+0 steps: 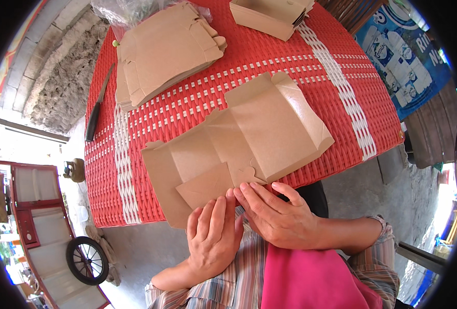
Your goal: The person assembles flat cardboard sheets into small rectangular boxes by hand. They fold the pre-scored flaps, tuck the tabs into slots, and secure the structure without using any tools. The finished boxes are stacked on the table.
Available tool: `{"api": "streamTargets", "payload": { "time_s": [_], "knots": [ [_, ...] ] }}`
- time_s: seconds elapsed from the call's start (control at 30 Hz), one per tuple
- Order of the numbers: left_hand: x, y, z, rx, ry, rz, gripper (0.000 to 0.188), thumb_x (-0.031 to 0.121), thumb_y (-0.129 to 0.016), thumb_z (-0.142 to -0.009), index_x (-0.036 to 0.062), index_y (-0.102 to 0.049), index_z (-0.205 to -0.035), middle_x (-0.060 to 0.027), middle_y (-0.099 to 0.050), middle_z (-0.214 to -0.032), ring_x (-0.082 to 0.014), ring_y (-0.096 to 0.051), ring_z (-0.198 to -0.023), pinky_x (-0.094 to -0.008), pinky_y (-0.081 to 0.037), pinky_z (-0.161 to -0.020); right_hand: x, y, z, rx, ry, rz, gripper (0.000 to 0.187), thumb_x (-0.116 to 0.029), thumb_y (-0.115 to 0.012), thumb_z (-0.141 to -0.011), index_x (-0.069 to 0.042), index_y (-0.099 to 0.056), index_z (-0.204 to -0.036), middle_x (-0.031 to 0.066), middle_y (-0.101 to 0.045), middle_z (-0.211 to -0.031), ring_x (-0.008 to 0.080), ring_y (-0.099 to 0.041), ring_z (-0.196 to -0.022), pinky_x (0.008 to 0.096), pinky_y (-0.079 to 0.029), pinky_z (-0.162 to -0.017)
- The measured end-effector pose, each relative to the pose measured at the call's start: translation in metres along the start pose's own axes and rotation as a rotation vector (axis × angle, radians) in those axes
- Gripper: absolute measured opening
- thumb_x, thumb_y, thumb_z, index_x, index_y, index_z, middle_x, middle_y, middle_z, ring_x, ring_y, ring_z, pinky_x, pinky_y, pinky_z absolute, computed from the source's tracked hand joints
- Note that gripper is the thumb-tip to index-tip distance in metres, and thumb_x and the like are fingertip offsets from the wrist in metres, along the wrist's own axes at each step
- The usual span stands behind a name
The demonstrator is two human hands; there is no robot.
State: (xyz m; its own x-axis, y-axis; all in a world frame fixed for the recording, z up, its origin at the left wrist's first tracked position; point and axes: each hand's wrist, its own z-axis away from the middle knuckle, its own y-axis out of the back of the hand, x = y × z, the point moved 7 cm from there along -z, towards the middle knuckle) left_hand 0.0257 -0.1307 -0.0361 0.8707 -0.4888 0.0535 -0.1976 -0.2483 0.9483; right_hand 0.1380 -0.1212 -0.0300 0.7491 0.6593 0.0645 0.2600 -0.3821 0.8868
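A brown cardboard box blank [275, 126], partly folded, lies slantwise over the near edge of the table. One side flap [208, 184] is bent inward across its near left part, next to a small notched tab. My left hand [213, 234] presses its fingertips on the near edge of the cardboard, holding it there. Close beside it, my right hand [280, 216] bends its fingers over the same edge by the tab, its thumb hidden. Both hands hold the cardboard, with their fingertips almost touching at the middle.
Flat box blanks [169, 51] are stacked at the far left of the red woven table [249, 67]. A black-handled knife [98, 105] lies left of them. Nested folded boxes [269, 18] stand at the back, and a clear plastic bag [128, 11] is behind the stack.
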Motion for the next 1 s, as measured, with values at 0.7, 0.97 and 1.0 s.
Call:
{"api": "streamTargets", "payload": {
  "time_s": [0.7, 0.97, 1.0],
  "knots": [
    [-0.036, 0.019, 0.012, 0.009, 0.064, 0.128, 0.052, 0.005, -0.074, -0.075, 0.0012, -0.064, -0.125, -0.0106, -0.062, -0.121, -0.0295, -0.061, -0.11, -0.0476, -0.047, -0.099, 0.014, 0.002, 0.0, 0.101, -0.024, -0.178, 0.039, -0.015, -0.065, -0.084, 0.002, -0.067, -0.119, 0.0083, -0.065, -0.112, 0.0152, -0.062, -0.098, 0.0351, -0.042, -0.097],
    [-0.07, 0.022, 0.023, 0.178, 0.004, 0.367, 0.035, -0.004, -0.079, -0.069, 0.0024, -0.074, -0.103, -0.0075, -0.069, -0.11, -0.0254, -0.065, -0.105, -0.0404, -0.052, -0.09, 0.015, 0.001, -0.001, 0.071, -0.085, -0.197, 0.038, -0.011, -0.068, -0.08, -0.005, -0.068, -0.117, 0.0039, -0.066, -0.109, 0.0141, -0.062, -0.093, 0.0385, -0.034, -0.104],
    [-0.074, 0.02, 0.025, 0.226, 0.011, 0.401, 0.035, -0.004, -0.08, -0.068, 0.0021, -0.074, -0.101, -0.0077, -0.069, -0.108, -0.0257, -0.065, -0.104, -0.0393, -0.052, -0.089, 0.016, 0.001, -0.002, 0.075, -0.093, -0.202, 0.038, -0.011, -0.068, -0.08, -0.005, -0.068, -0.117, 0.0039, -0.066, -0.109, 0.0142, -0.062, -0.091, 0.0389, -0.033, -0.104]
  ]
}}
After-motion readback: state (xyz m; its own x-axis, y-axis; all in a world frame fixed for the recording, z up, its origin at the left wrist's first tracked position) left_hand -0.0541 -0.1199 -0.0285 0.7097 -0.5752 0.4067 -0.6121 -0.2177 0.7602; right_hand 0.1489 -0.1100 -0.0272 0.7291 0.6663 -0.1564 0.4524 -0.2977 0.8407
